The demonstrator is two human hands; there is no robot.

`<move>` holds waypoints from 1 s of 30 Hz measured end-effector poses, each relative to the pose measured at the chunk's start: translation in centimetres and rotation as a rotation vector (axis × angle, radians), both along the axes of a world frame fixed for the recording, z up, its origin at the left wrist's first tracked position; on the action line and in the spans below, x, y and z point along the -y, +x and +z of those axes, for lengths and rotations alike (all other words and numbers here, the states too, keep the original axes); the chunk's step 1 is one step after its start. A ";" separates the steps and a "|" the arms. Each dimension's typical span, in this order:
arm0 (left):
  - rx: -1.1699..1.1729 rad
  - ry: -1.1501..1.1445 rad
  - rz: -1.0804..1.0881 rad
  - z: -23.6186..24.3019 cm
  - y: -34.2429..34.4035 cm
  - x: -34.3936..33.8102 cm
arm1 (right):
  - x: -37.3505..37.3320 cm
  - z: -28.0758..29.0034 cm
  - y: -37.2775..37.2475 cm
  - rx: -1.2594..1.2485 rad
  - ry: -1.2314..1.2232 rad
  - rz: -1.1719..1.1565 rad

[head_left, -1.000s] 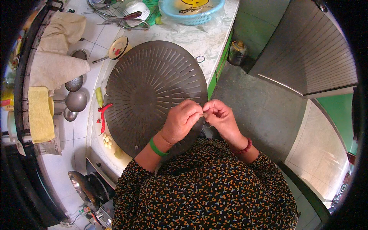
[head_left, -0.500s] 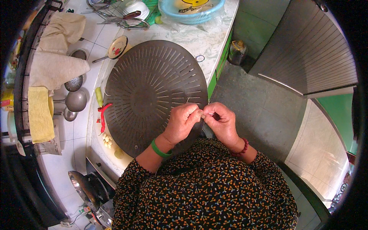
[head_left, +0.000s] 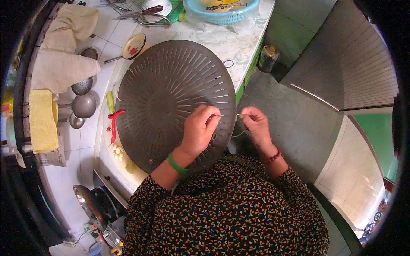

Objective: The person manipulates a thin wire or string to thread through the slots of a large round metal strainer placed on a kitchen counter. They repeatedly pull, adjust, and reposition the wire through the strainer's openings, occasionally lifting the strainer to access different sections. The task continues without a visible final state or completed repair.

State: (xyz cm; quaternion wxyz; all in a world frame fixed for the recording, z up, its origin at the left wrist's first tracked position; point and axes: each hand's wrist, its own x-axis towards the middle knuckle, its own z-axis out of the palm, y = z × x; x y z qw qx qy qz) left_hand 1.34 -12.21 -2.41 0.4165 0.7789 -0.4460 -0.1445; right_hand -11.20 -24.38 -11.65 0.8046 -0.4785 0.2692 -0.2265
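Note:
My left hand [head_left: 198,129] is over the right part of a large, dark, round slotted disc [head_left: 160,109]. Its thumb and fingertips are pinched together; what they hold, if anything, is too small to make out. Just past the disc's right edge is my right hand [head_left: 257,128], closed in a pinch on a thin pale piece [head_left: 239,114]. A gap separates the two hands. Below the right fingertips a thin pale strand curves near the disc's edge. A green band is on my left wrist, a dark red bead bracelet on my right.
Red chilies [head_left: 113,123], a green pepper [head_left: 110,102] and garlic cloves [head_left: 118,151] lie left of the disc. Beyond are an enamel pan [head_left: 134,46], hanging ladles [head_left: 83,106] and cloths [head_left: 64,72]. A blue basket [head_left: 226,16] stands at the far end; a bottle [head_left: 268,59] is on the floor.
My hands were together at the fingertips and have moved apart. The right hand has shifted right, past the disc's edge. My left hand stays over the disc, a little higher.

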 end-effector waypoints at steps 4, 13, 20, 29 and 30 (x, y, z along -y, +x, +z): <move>-0.014 0.017 0.025 -0.8 0.2 0.1 | -0.3 -1.0 1.8 0.075 0.082 0.107; 0.052 0.019 0.046 -1.1 0.2 0.4 | -0.3 0.2 3.4 0.248 0.134 0.168; 0.164 0.056 0.047 -0.8 0.3 1.1 | -0.5 -1.0 4.1 0.296 0.280 0.215; 0.390 0.156 -0.109 0.2 1.1 1.9 | -1.0 -1.4 4.4 0.352 0.393 0.192; 0.406 0.154 -0.121 0.3 1.0 2.0 | -1.0 -1.2 4.4 0.338 0.389 0.183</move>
